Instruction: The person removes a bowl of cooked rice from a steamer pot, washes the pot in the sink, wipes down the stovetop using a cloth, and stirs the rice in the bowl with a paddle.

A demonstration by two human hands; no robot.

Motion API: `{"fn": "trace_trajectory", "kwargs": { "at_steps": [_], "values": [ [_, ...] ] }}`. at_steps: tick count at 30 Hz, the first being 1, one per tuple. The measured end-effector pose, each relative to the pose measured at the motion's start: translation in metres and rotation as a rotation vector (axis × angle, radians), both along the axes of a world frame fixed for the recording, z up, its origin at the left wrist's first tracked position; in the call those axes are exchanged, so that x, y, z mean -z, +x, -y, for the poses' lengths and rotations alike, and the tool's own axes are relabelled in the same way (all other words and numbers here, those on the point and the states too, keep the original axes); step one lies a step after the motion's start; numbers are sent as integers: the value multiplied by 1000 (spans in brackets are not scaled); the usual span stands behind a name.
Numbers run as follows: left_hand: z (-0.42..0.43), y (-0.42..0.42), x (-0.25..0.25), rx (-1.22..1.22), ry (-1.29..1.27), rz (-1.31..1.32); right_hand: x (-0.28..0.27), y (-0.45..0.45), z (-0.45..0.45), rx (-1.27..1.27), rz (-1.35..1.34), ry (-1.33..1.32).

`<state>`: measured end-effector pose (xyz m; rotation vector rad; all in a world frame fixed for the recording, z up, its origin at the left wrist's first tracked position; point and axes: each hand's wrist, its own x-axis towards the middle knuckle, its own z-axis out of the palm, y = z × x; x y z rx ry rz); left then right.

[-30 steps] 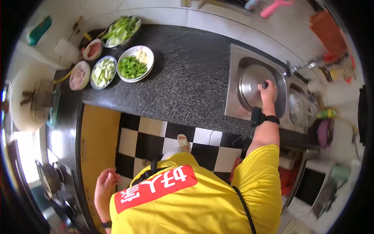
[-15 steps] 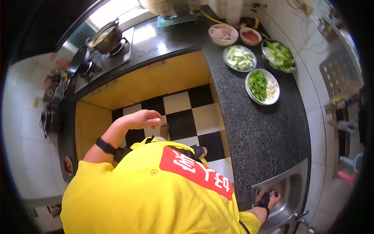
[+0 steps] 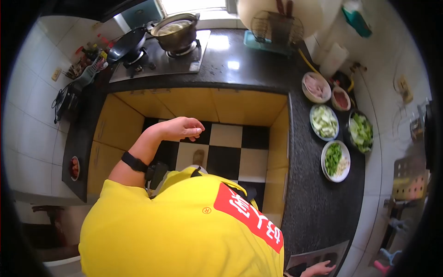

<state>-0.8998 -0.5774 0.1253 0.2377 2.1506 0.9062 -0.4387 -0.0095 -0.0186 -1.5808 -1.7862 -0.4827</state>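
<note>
My left hand (image 3: 184, 128) hangs in the air over the checkered floor, in front of the yellow cabinets. Its fingers are loosely bent, with nothing seen in them. At the bottom right, my right hand (image 3: 320, 268) is over the steel sink (image 3: 318, 255), fingers apart and nothing visible in them. Whether it touches the sink I cannot tell. Along the right counter, nearest to that hand, stands a white plate (image 3: 325, 174) of chopped green pieces (image 3: 333, 158) and pale chopped bits (image 3: 342, 166).
Beyond the plate are a bowl of pale green slices (image 3: 324, 122), a bowl of leafy greens (image 3: 361, 132), a bowl of pale meat (image 3: 315, 87) and a small bowl of reddish food (image 3: 341, 99). A pot (image 3: 177, 37) and a wok (image 3: 127, 45) sit on the stove (image 3: 159, 64).
My view has turned left toward the stove, so the counter and bowls shift rightward. The sink is now mostly out of frame. My right hand's fingers have spread; my left hand stays loosely bent.
</note>
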Motion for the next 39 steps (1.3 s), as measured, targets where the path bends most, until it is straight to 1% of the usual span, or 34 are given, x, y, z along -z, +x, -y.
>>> {"fn": "trace_trajectory", "kwargs": {
  "at_steps": [1,2,4,6,8,9,10,11,12,13,14,16,18,20,22,24,26,28,30,31,32,34,35,36,38,39],
  "values": [
    [16,-13,2,-60,51,-17,10,-5,-31,-114,-110,-3],
    [32,-25,1,-73,64,-28,13,-18,-42,-227,-216,-6],
    [66,-54,2,-160,183,-49,-29,-105,0,-500,-347,-74],
    [105,-83,7,-174,250,-83,-61,-193,54,-657,-376,-212],
    [144,-118,5,-190,317,-118,-88,-291,123,-897,-445,-274],
    [163,-134,3,-214,342,-145,-95,-335,151,-1135,-521,-348],
    [180,-148,2,-235,367,-173,-112,-380,195,-1152,-364,-275],
    [196,-161,-2,-251,407,-193,-125,-423,233,-1293,-421,-435],
    [209,-175,-9,-247,411,-193,-128,-466,266,-1407,-502,-512],
    [220,-187,-18,-290,401,-218,-143,-504,308,-1517,-549,-659],
    [230,-199,-26,-333,390,-243,-154,-539,338,-1627,-488,-696],
    [250,-225,-34,-337,398,-275,-182,-600,403,-1787,-427,-771],
    [267,-248,-34,-441,451,-332,-197,-656,449,-1949,-335,-725],
    [279,-267,-27,-458,467,-326,-205,-710,484,-2055,-237,-753],
    [287,-282,-21,-489,469,-314,-210,-762,517,-2139,-149,-674],
    [291,-292,-20,-511,446,-302,-198,-822,544,-2130,-120,-778],
    [291,-306,-18,-534,430,-295,-204,-870,571,-2103,153,-678],
    [294,-321,-18,-561,376,-318,-204,-916,597,-2080,331,-588],
    [294,-334,-17,-624,344,-324,-194,-964,619,-2009,577,-509],
    [295,-341,-17,-668,320,-328,-183,-989,632,-1852,726,-572],
    [296,-349,-16,-678,317,-334,-172,-1010,639,-1935,775,-409],
    [297,-360,-11,-685,291,-386,-172,-1024,657,-1767,904,-483],
    [301,-368,0,-693,349,-423,-171,-1030,662,-1770,920,-486],
    [302,-372,1,-706,350,-408,-166,-1036,664,-1731,962,-487],
    [303,-383,-3,-575,106,-619,-156,-1046,670,-1694,1018,-491],
    [305,-389,-1,-538,77,-742,-155,-1050,672,-1668,1050,-471]
  ]
}}
